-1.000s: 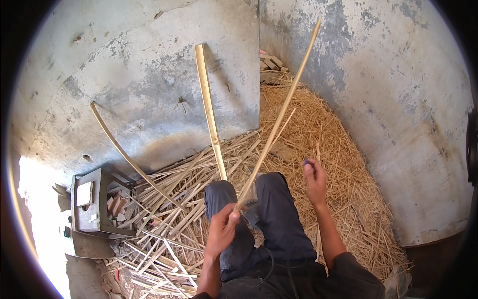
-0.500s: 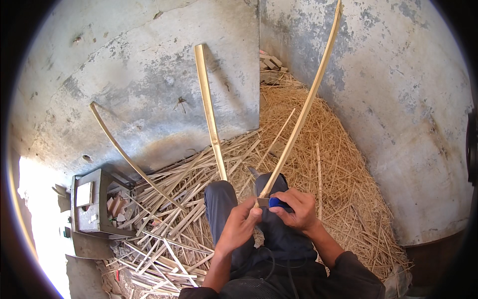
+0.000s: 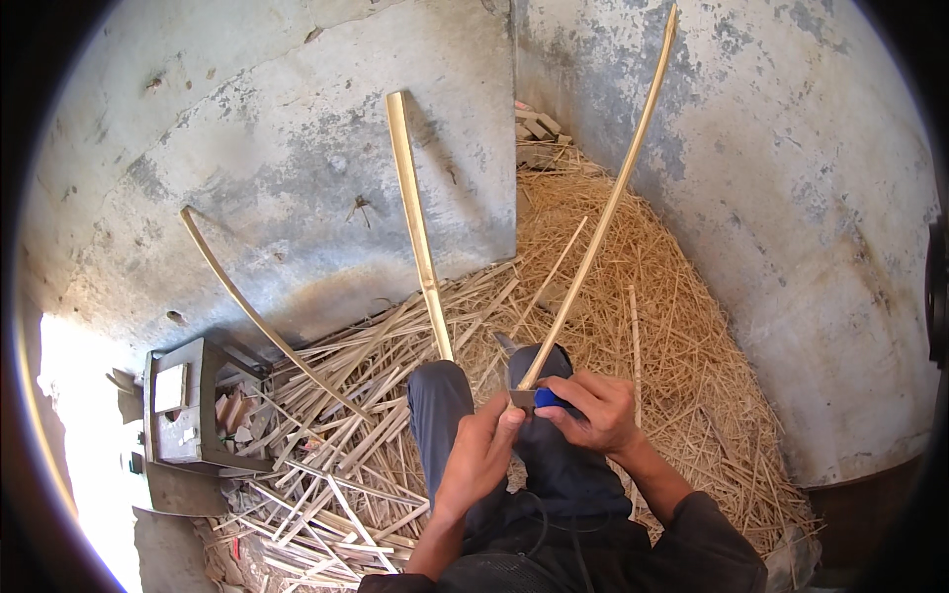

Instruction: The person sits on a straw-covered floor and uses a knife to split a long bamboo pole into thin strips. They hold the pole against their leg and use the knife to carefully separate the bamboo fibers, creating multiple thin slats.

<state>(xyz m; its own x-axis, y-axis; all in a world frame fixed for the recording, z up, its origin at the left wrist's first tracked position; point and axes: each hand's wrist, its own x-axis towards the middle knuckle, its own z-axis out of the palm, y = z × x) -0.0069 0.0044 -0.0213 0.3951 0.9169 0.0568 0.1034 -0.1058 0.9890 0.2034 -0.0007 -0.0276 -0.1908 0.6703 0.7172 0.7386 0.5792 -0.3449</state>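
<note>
In a corner between two blotched grey walls, the left one (image 3: 247, 148) and the right one (image 3: 811, 227), a broad heap of straw-coloured slivers (image 3: 682, 346) covers the floor, with a tangle of loose pale strips (image 3: 341, 435) beside it. The person's dark-trousered legs (image 3: 442, 405) are bent in front of these; to the left stands a dark box (image 3: 183, 430) with broken pieces inside. A long, slightly bowed strip (image 3: 605, 222) rises from the hands towards the right wall. A wider strip (image 3: 410, 178) and a thin curved one (image 3: 247, 301) slant up the left wall, in neither hand. The left hand (image 3: 479, 450) is closed at the long strip's lower end, its exact contact partly hidden. The right hand (image 3: 598, 410) grips a blue handle (image 3: 551, 397), whose small blade (image 3: 522, 399) lies across that end. The slivers suggest much paring is done; this strip, uncut along its length, looks barely begun, though any finished stretch is too small to tell.
</note>
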